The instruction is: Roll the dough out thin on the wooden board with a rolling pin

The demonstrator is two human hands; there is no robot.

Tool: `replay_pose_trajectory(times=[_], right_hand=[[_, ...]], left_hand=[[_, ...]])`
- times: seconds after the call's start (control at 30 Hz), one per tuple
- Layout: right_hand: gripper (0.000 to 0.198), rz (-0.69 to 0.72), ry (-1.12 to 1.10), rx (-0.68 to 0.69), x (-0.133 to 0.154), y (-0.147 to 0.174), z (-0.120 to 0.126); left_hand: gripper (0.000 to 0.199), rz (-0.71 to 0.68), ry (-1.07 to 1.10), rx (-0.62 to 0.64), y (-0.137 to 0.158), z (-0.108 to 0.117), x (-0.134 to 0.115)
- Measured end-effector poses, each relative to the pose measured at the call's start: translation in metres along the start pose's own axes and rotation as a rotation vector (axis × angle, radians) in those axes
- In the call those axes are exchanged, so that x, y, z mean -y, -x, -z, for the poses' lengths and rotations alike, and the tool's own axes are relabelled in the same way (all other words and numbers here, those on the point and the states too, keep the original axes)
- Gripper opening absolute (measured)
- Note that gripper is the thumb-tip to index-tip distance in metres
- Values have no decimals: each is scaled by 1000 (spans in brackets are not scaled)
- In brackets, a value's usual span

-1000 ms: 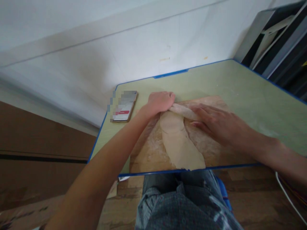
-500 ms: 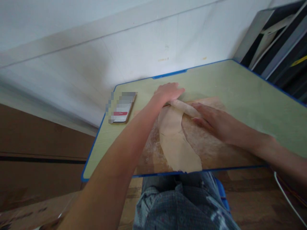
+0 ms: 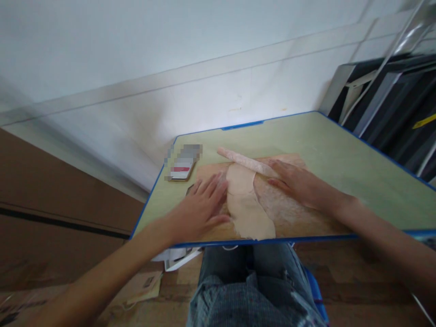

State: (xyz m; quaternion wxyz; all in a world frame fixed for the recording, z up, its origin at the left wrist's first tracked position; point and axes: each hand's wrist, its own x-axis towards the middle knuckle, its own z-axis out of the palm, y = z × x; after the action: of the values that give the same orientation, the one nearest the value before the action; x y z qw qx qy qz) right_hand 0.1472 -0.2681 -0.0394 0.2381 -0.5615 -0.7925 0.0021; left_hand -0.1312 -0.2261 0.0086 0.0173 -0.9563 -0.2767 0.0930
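A long flattened sheet of dough [image 3: 247,204] lies on a flour-dusted wooden board [image 3: 289,215], its near end reaching the table's front edge. Across the dough's far end rests a floury rolling pin [image 3: 242,160], slanting from upper left to lower right. My right hand [image 3: 294,184] grips the pin's right end, the fingertips partly hidden. My left hand [image 3: 202,206] is off the pin, palm down with fingers spread, over the board's left part beside the dough. It seems to hold nothing.
A phone [image 3: 184,165] with a partly blurred screen lies at the left on the green, blue-edged table [image 3: 347,168]. A white wall [image 3: 204,104] stands behind. Dark flat panels [image 3: 391,100] lean at the right. Below the front edge are my legs [image 3: 245,268].
My left hand has let go of the rolling pin's left end and moved back toward me, left of the dough. My right hand stays on the pin. The view has tilted up slightly.
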Motion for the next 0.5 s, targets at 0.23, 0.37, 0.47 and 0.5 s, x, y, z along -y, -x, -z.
replay_pose_trajectory(times=[0.23, 0.37, 0.47, 0.5], right_hand=[[38, -43, 31, 26, 1, 0, 1], [38, -48, 55, 58, 2, -1, 1], [37, -61, 95, 44, -6, 0, 1], [37, -69, 109, 34, -10, 0, 0]], left_hand=[[85, 42, -11, -16, 48, -29, -12], [83, 13, -54, -35, 43, -28, -13], [84, -3, -70, -33, 32, -25, -13], [83, -11, -74, -32, 26, -24, -12]])
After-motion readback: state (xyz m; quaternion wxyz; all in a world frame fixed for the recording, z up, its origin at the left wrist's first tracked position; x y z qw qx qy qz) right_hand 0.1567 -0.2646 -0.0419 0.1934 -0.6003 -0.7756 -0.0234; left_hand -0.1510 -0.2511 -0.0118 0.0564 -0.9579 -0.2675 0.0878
